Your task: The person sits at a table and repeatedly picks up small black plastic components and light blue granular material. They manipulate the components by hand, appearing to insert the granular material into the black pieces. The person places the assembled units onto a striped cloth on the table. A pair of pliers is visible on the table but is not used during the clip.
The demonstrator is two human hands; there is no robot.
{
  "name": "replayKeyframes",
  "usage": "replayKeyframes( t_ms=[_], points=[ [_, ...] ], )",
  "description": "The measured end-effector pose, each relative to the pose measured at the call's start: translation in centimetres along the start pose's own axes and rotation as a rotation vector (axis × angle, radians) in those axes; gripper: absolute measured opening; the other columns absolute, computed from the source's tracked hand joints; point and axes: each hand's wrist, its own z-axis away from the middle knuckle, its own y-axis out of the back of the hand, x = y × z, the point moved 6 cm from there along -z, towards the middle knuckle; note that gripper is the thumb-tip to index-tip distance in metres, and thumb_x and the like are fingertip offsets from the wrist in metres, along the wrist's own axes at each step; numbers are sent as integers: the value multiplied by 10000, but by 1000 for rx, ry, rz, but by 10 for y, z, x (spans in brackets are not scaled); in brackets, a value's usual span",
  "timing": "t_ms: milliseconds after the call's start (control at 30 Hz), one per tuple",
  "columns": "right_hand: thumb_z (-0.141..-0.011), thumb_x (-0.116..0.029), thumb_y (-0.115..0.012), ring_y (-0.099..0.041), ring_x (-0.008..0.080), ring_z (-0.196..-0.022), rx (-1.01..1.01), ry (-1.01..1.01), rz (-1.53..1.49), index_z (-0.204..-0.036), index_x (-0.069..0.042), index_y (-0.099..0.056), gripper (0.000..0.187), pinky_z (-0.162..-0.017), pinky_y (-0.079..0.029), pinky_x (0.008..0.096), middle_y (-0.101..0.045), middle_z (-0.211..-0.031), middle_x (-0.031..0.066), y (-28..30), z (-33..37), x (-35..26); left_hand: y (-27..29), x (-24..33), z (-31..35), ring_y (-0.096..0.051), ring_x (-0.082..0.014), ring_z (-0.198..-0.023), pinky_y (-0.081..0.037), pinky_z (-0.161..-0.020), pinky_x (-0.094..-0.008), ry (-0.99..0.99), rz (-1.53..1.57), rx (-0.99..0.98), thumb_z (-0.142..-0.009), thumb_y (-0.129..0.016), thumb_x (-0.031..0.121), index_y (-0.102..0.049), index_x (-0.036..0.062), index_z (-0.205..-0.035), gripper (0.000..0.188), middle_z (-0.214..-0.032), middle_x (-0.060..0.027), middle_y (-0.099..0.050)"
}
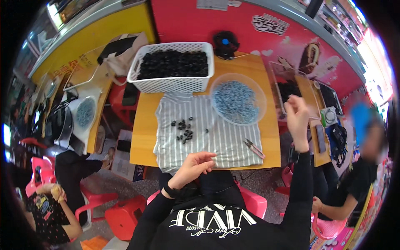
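Note:
My left hand (195, 166) is over the front edge of a grey-and-white striped cloth (225, 141), fingers drawn together toward the thumb; anything in the pinch is too small to make out. Raised past the table's right edge, my right hand (297, 118) has its thumb and fingers closed together, and what they hold, if anything, cannot be seen. Several small black pieces (183, 132) lie loose on the cloth. Behind them stands a round clear tub (261, 98) of small blue-grey pieces (235, 102). Thread snips (255, 148) with pink handles rest at the cloth's right corner.
A white perforated basket (173, 86) full of black pieces (173, 63) stands at the back of the wooden table (143, 133), beside a black fan (226, 43). A clear bin (287, 89) is beyond the right edge. Other people sit at both sides, near red stools (125, 216).

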Motion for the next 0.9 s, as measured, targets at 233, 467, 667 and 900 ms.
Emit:
replayKeyframes(
  t_ms=[233, 467, 667, 900],
  points=[
    [-798, -15, -674, -623, 303, -782, -691, 260, -303, -1024, -19, -669, 226, -675, -496, 393, -593, -880, 133, -163, 93, -135, 13, -13, 7, -624, -65, -774, -493, -655, -192, 26, 97, 54, -958, -640, 107, -609, -23, -1276, 345, -977, -56, -713],
    [-760, -31, -626, -595, 336, -882, -773, 675, -87, -891, -43, -640, 133, -727, -501, 443, -551, -896, 134, -249, 93, -186, 14, -10, 8, -618, -77, -756, -507, -662, -220, -7, 54, 52, -941, -659, 130, -616, -29, -1262, 361, -921, -36, -695],
    [-761, -24, -618, -597, 340, -864, -856, 636, -46, -848, -32, -614, 87, -698, -498, 444, -539, -886, 132, -223, 102, -165, 18, -15, 9, -622, -81, -744, -518, -671, -227, -32, 109, 35, -945, -654, 125, -614, -28, -1264, 356, -899, -31, -690],
    [-784, -9, -657, -624, 358, -753, -750, 200, -153, -910, 4, -625, 131, -654, -486, 420, -591, -834, 163, -151, 99, -92, 19, -21, 9, -638, -74, -761, -524, -673, -218, -8, 150, 27, -950, -660, 134, -614, -3, -1280, 360, -953, -50, -714]
  ],
)
